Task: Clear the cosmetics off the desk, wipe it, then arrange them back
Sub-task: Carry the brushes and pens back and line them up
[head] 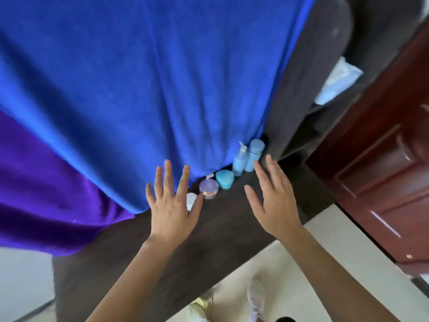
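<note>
Several cosmetics stand in a row on a dark brown surface (222,228) along the edge of a blue cloth (139,89). From left they are a small white jar (190,201), a round glittery jar (208,188), a teal jar (224,179), a light blue pump bottle (239,161) and a light blue capped bottle (255,154). My left hand (170,205) hovers open beside the white jar, its thumb next to it. My right hand (271,201) is open, fingers spread, just right of the two bottles. Neither hand holds anything.
A purple cloth (46,194) lies at the left under the blue one. A dark red wooden door (383,170) stands at the right. White fabric (339,80) lies at the upper right. Pale floor tiles (336,252) and my shoes (255,300) show below.
</note>
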